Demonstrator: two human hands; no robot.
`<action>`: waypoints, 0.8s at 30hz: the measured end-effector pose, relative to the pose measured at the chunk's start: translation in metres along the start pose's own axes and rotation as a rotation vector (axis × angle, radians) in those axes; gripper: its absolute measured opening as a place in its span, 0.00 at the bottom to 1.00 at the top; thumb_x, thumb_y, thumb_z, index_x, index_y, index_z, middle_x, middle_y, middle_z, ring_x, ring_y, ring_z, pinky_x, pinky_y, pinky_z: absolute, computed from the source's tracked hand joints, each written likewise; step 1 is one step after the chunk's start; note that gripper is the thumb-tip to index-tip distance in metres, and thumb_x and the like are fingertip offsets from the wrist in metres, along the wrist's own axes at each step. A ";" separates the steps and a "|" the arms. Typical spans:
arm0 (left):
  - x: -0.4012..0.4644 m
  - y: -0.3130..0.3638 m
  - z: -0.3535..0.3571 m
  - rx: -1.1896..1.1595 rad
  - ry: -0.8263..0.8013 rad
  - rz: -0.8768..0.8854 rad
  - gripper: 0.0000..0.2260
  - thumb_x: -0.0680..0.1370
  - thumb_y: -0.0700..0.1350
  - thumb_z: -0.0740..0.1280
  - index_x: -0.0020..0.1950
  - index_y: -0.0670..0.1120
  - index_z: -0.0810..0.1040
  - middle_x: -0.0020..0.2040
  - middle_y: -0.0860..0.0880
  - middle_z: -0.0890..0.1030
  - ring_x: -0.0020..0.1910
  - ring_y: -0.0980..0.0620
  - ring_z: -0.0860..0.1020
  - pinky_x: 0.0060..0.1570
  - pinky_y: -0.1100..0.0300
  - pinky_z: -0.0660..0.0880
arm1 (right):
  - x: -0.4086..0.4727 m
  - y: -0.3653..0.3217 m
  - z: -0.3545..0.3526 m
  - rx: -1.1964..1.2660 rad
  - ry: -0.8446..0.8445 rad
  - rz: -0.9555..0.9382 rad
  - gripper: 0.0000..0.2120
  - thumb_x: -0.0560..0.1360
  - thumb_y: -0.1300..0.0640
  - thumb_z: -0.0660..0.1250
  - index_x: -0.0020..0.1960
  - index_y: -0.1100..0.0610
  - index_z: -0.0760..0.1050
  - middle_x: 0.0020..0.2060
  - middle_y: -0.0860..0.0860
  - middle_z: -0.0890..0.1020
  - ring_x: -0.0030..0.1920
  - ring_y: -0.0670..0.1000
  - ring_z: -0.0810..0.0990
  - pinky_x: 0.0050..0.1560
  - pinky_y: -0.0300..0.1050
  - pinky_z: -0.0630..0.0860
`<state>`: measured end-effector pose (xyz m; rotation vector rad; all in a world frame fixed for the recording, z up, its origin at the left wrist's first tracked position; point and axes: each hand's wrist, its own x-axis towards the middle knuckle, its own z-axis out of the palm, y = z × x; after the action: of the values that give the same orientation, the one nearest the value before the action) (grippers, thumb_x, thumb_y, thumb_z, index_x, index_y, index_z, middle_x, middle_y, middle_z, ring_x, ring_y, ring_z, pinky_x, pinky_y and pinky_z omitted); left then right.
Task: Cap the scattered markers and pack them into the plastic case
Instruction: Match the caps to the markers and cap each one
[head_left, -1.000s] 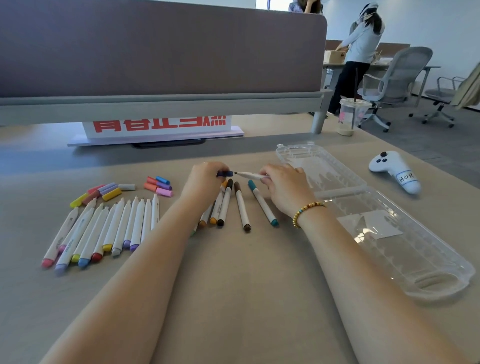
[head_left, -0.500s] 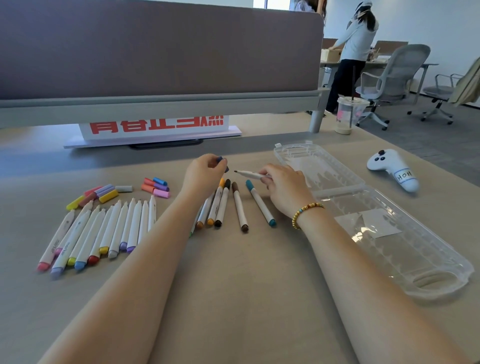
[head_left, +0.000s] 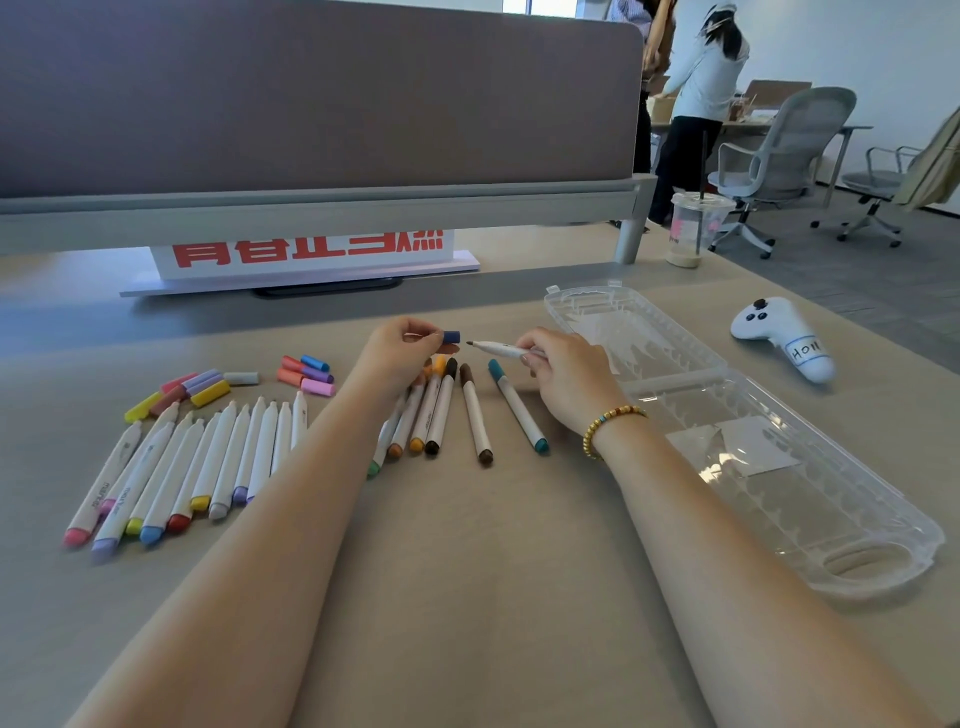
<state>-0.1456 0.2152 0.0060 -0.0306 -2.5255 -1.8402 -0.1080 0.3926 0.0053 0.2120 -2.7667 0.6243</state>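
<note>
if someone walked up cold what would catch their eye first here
Probably the two hands at centre: the left hand pinches a dark blue cap just short of the tip of the uncapped marker in the right hand. Next, the fan of uncapped markers at left, and the open plastic case at right.

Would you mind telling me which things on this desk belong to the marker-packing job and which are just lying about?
Part of the job:
blue cap in the left hand
uncapped marker in the right hand
loose caps
capless markers
capped markers
plastic case, open

Just lying about:
white controller
drink cup
red-lettered sign
</note>
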 end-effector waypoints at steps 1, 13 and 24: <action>0.000 0.000 0.000 0.004 -0.015 0.010 0.04 0.80 0.42 0.61 0.54 0.46 0.72 0.43 0.55 0.80 0.35 0.57 0.72 0.35 0.66 0.70 | 0.000 0.000 0.000 0.004 0.003 0.006 0.09 0.81 0.56 0.57 0.56 0.54 0.75 0.41 0.47 0.75 0.46 0.50 0.75 0.55 0.51 0.74; -0.003 0.002 0.000 0.069 -0.081 0.056 0.07 0.79 0.47 0.62 0.52 0.48 0.77 0.38 0.54 0.79 0.33 0.57 0.71 0.34 0.66 0.69 | 0.000 -0.001 -0.001 0.188 -0.027 0.007 0.12 0.81 0.58 0.56 0.59 0.56 0.75 0.45 0.52 0.78 0.46 0.49 0.75 0.45 0.38 0.71; 0.000 0.008 0.020 0.277 0.058 0.100 0.15 0.82 0.48 0.55 0.53 0.42 0.80 0.35 0.53 0.77 0.29 0.58 0.68 0.30 0.67 0.64 | 0.000 -0.010 -0.005 0.186 -0.060 0.058 0.13 0.81 0.55 0.56 0.51 0.57 0.78 0.35 0.51 0.75 0.33 0.45 0.69 0.34 0.34 0.65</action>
<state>-0.1451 0.2371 0.0074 -0.0953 -2.6589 -1.4223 -0.1045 0.3855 0.0140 0.1931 -2.7802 0.9056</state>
